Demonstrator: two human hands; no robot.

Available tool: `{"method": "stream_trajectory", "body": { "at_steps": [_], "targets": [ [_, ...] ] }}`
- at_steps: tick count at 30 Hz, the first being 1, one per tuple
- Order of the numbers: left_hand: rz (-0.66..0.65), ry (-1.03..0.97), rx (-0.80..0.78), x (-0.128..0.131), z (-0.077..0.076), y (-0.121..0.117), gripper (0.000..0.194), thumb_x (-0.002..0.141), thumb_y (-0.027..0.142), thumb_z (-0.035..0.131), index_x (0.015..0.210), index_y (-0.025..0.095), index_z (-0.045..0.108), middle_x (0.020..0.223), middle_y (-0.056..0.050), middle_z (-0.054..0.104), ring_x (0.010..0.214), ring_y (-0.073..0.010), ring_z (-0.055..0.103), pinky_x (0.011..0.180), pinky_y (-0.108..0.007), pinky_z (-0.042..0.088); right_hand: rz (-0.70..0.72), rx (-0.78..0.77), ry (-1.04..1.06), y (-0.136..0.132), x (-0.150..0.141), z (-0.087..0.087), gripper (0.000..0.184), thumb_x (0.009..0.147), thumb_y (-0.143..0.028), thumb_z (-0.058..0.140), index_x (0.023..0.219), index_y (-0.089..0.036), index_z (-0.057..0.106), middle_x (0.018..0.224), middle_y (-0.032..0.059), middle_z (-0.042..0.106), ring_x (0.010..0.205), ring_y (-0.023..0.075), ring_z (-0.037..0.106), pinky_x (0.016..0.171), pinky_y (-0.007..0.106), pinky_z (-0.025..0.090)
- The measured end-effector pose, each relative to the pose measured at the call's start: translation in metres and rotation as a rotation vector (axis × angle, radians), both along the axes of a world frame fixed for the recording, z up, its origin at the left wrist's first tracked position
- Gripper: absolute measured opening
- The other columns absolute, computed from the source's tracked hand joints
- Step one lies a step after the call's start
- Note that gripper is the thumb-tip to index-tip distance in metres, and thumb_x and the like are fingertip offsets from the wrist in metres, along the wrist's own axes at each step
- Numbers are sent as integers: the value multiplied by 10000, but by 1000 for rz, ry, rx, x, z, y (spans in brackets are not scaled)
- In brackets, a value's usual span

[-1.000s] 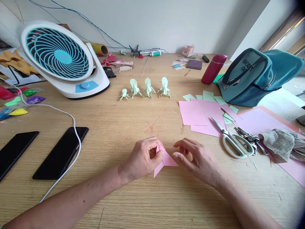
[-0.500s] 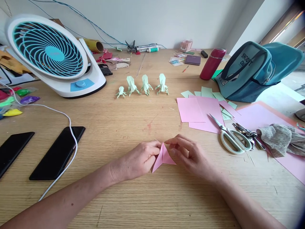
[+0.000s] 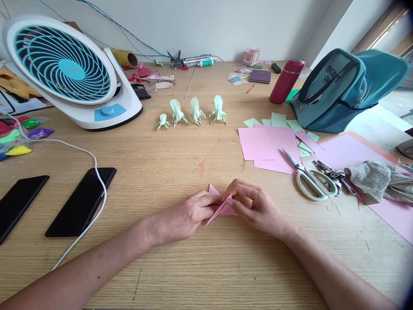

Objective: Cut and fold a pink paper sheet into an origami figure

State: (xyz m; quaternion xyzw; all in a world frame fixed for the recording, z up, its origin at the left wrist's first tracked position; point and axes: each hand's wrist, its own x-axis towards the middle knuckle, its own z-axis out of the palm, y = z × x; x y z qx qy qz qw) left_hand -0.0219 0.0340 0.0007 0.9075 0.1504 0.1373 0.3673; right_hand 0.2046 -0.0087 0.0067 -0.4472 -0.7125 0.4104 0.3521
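A small folded piece of pink paper is between my two hands, low over the middle of the wooden table. My left hand grips its left side, fingers closed over part of it. With thumb and forefinger my right hand pinches a raised flap on the right. One pointed corner sticks up behind the left fingertips, and another points down toward me. The fingers hide much of the paper's centre.
White-handled scissors lie right, beside pink sheets, keys and a grey cloth. Several green folded paper figures stand ahead. Two black phones, a white cable and a fan are left.
The pink paper has gone from a two-winged shape with its point up to one with a flap lifted across it. My right fingers have moved down onto that flap.
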Motion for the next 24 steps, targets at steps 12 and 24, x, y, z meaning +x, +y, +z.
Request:
{"method": "stream_trajectory", "body": {
  "at_steps": [12, 24],
  "targets": [
    [50, -58, 38, -2, -9, -12, 508, 954, 35, 422, 1415, 236, 497, 1344, -114, 592, 1278, -257, 516, 1078, -408, 435, 64, 180, -138, -10, 6, 9, 125, 951, -192, 549, 932, -204, 671, 929, 67, 668, 869, 190, 627, 782, 332, 505],
    [-8, 157, 425, -8, -10, -15, 533, 939, 8, 365, 1466, 89, 376, 1473, -132, 473, 1385, -221, 385, 1161, -341, 356, 8, 537, -419, -50, 22, -3, 215, 942, -62, 520, 1057, -180, 659, 932, 78, 676, 782, 175, 574, 725, 339, 444]
  ]
}}
